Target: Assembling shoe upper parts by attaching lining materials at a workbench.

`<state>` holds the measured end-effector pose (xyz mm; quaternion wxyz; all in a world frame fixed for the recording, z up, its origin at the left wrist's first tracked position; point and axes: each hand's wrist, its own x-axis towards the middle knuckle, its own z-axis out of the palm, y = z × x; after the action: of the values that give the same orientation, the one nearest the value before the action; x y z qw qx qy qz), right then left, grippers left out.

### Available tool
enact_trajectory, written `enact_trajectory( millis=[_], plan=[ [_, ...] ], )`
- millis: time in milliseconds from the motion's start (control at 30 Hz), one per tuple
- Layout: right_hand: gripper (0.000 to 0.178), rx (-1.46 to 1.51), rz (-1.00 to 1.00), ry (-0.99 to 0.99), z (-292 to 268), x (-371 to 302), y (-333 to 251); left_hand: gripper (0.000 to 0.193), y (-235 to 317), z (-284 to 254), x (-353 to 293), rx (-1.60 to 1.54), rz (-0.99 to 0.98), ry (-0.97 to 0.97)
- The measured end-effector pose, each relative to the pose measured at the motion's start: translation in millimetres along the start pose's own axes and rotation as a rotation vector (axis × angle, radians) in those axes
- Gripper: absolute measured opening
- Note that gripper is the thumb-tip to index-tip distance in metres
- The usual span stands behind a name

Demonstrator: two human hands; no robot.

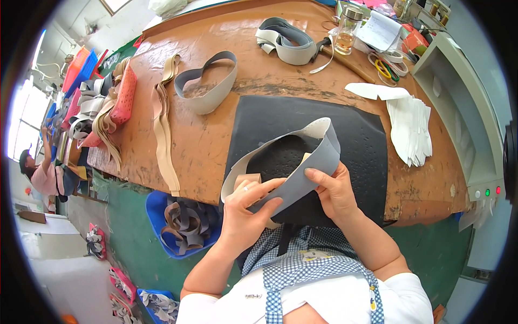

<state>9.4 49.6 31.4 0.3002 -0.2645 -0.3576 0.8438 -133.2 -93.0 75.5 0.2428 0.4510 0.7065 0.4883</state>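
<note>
Both of my hands hold a wide looped strip (310, 181), grey outside and off-white inside, in front of my body. My left hand (240, 218) pinches its lower left part between thumb and fingers. On the right side, my right hand (335, 194) grips the loop, with the thumb on the grey face and the fingers mostly behind it. A small tan piece (247, 180) shows inside the loop beside my left hand; whether it is attached I cannot tell. Under the loop lies a black mat (359, 140) on the brown worktable (205, 156).
Another grey loop (216, 100) and long tan strips (162, 127) lie left. Farther back are coiled strips (297, 54), a glass jar (348, 32) and scissors (384, 70). White cut pieces (413, 132) and a machine (458, 108) stand right. A blue tub (162, 235) sits below; a person (46, 175) works far left.
</note>
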Motion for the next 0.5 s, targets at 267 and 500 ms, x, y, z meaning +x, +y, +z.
enact_trajectory(
  millis=[267,500],
  plan=[
    [0.028,-0.04,-0.089,-0.062,9.8,-12.1,19.1,0.024,21.9,-2.1,2.9,0.072,-0.108,-0.014],
    [0.038,0.005,-0.04,-0.077,14.8,-2.2,1.2,0.017,13.5,1.1,-4.7,0.083,-0.087,-0.007]
  ],
)
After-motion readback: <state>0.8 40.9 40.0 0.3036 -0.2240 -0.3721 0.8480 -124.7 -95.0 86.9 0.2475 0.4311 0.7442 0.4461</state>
